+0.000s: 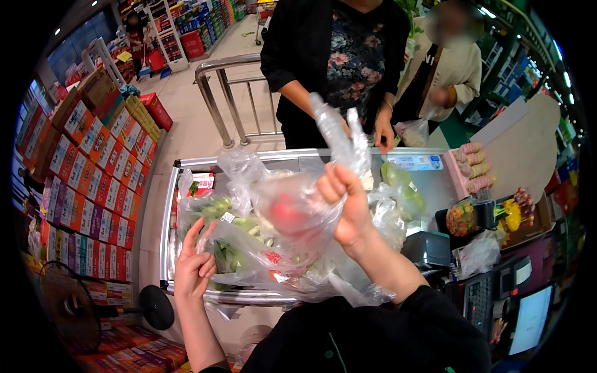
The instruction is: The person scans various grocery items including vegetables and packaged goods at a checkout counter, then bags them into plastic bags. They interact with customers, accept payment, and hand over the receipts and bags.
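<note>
My right hand point(348, 205) is closed on the gathered top of a clear plastic bag, which hangs over the checkout counter point(305, 163). Blurred red round produce point(287, 210) shows inside it. At the left, my left hand point(196, 264) pinches the rim of a thin see-through carrier bag point(249, 239) with red print, its other fingers curled. That carrier bag spreads across the counter below the red produce. Bagged green vegetables point(217, 206) lie around and beneath it, one with a white label. More bagged greens point(404, 186) rest to the right of my right hand.
Across the counter stands a person in a floral top point(354, 59), with another person point(444, 74) beside them. Stacked cartons point(99, 146) and a fan point(65, 308) are at the left. A keyboard point(479, 301), a screen point(532, 320) and a dark box-shaped device point(426, 250) stand right.
</note>
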Tool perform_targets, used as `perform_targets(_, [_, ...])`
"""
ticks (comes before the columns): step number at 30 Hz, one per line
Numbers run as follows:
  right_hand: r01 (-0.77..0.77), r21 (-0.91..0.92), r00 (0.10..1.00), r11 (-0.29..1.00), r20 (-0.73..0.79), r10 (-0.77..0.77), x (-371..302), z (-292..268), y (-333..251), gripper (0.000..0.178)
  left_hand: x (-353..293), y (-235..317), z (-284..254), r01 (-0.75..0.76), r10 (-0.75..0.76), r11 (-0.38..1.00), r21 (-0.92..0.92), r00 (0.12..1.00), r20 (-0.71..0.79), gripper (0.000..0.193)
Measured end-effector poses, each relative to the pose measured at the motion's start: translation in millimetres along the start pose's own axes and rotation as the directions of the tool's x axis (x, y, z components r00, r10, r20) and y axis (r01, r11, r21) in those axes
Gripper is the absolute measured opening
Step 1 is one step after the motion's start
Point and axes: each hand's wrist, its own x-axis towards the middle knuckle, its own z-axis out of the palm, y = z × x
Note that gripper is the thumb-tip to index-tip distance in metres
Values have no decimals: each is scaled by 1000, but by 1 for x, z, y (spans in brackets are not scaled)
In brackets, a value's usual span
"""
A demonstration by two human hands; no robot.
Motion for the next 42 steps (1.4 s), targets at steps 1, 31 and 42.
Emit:
perform_targets(1, [28, 42, 998, 999, 47, -30, 2, 3, -7, 35, -1, -2, -2, -29, 29, 999, 20, 999, 19, 67])
perform_targets(31, [73, 139, 915, 988, -403, -11, -17, -42, 29, 29, -31, -3, 0, -30, 84, 962, -272, 978, 190, 76])
perform_targets(42, [335, -889, 813, -313, 104, 573, -21, -157, 126, 48, -89, 30, 89, -213, 374, 823, -527, 901, 220, 87])
